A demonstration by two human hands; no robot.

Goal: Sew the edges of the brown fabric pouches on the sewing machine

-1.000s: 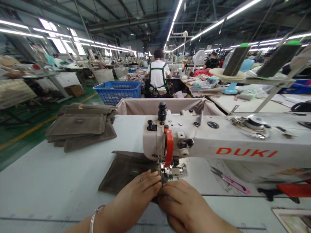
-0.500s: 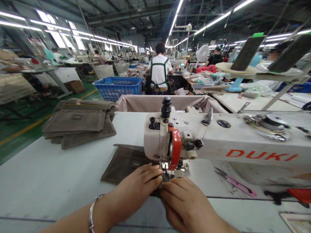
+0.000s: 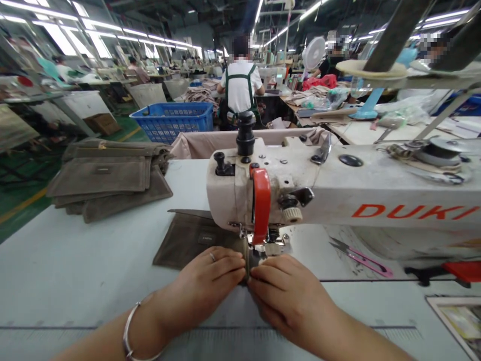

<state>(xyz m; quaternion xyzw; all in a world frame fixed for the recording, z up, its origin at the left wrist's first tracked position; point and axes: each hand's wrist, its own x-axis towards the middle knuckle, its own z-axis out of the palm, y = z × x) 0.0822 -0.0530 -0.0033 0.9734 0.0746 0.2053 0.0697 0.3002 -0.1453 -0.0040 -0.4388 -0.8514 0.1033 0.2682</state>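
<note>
A dark grey-brown fabric pouch (image 3: 184, 240) with a small label lies flat on the machine bed, its right edge under the presser foot of the white sewing machine (image 3: 225, 195). My left hand (image 3: 206, 281), with a ring and a silver bracelet, presses that edge from the left, fingers together. From the other side my right hand (image 3: 285, 291) is closed on the edge near the front corner, fingertips almost meeting the left ones. Both hands sit just in front of the presser foot (image 3: 259, 245). My thumbs and the fabric under my fingers are hidden.
Similar pouches (image 3: 108, 175) are stacked at the left. Pink-handled thread snips (image 3: 364, 260) lie right of the needle area. Behind the machine are a cloth-lined bin (image 3: 195, 143), a blue basket (image 3: 173, 120) and a seated person (image 3: 240, 87). Thread cones (image 3: 394, 37) stand at the right.
The view has tilted down and shifted, so the scene sits higher. My hands are slightly nearer me relative to the presser foot, and more of the pouch's right edge shows between them.
</note>
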